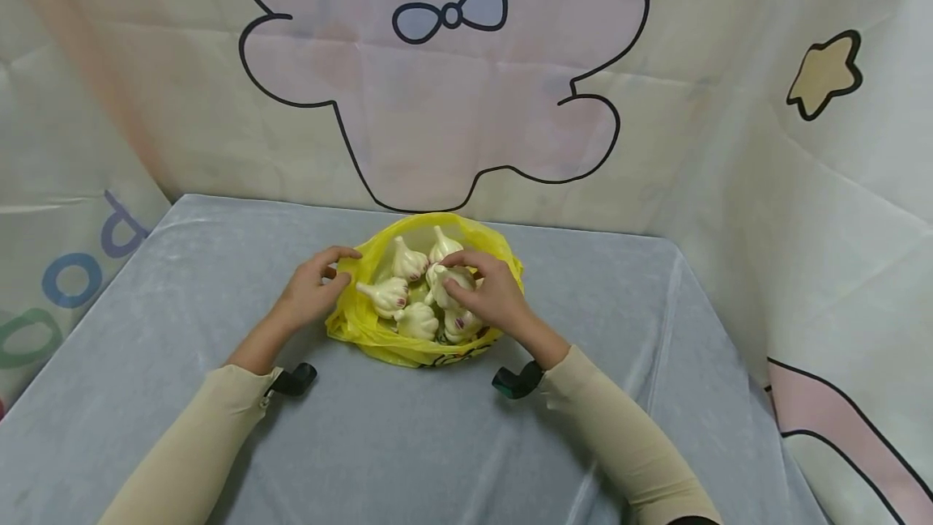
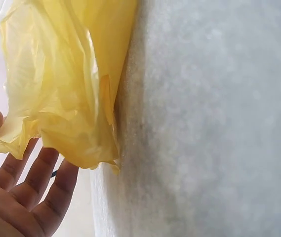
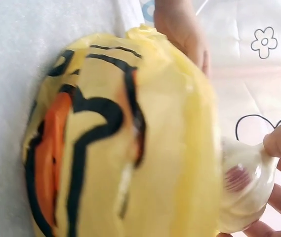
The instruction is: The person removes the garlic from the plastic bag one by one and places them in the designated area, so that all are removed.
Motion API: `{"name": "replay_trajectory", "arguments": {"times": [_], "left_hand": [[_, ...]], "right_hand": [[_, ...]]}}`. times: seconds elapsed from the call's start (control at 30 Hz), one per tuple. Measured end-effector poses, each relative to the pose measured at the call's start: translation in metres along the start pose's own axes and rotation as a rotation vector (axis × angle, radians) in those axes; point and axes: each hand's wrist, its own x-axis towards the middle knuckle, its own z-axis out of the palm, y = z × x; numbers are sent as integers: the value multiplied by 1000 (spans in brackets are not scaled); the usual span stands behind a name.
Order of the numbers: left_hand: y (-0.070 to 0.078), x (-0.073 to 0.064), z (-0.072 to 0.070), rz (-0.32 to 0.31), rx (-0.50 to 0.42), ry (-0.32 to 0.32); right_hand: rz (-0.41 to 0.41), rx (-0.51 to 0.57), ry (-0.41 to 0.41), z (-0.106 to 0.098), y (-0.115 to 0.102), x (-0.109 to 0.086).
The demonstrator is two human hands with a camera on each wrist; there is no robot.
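Observation:
A yellow plastic bag (image 1: 364, 337) stands with its mouth spread wide, holding several white garlic bulbs (image 1: 410, 262) tinged with purple. My right hand (image 1: 490, 288) is over the bag's right side. It holds one garlic bulb (image 3: 246, 185) between thumb and fingers, just beyond the bag's rim in the right wrist view. At the left rim is my left hand (image 1: 312, 288), thumb and fingers apart and touching the bag. In the left wrist view, the crumpled bag edge (image 2: 76, 148) covers the fingertips of that hand (image 2: 21, 197).
Grey cloth covers the table (image 1: 408, 444) under the bag. Behind it hangs a pale curtain (image 1: 700, 63) with cartoon outlines, and more printed fabric stands at both sides. Each wrist carries a black camera mount (image 1: 519, 381).

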Motion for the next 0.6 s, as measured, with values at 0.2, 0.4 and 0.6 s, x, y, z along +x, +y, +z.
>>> {"name": "replay_trajectory", "arguments": {"times": [0.2,0.4,0.6], "left_hand": [[1,2,2,-3,-3,19],[1,3,2,6,1,30],[1,2,1,4,1,29]], "right_hand": [[-4,17,30,-13,0,2],[19,28,66,-29,2,4],[26,14,124,-46,9,3]]}}
